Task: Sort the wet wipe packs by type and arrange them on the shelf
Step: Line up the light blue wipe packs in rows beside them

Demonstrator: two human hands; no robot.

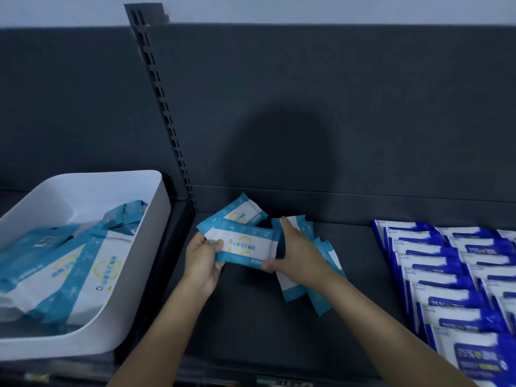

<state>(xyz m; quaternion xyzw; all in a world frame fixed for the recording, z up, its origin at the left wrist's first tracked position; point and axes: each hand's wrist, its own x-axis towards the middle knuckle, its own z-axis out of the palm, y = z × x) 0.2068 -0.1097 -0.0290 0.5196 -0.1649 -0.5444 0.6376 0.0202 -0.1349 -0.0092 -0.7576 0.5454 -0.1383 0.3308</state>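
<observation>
Dark grey shelf (pixel 251 317) w/ a slotted upright (pixel 164 107) and matching back panel (pixel 363 107) fills the view. Left hand (pixel 202 258) pinches the left end of a teal pack (pixel 245 245), thumb on top, fingers curled beneath; the pack sits between both hands (a second teal pack (pixel 240 212) lies right behind it, toward the panel). Right hand (pixel 298 250) lies flat, fingers straight, on a leaning row of teal packs (pixel 315 286); its thumb reaches toward the held pack, contact unclear. Left of the left hand, a white bin (pixel 156 219) holds more teal packs; well right of the right hand, dark blue packs (pixel 446 275) lie in overlapped rows.

Handling, prob.: light, soft film pouch, squashy, a bit slick. Best gripped across a short end or by both ends, not by the crimped seal alone, else it sags.

Hard to tell: print is blurred, no. of packs under the right palm is hidden, and the blue rows and bin are cut off by the frame edge.
</observation>
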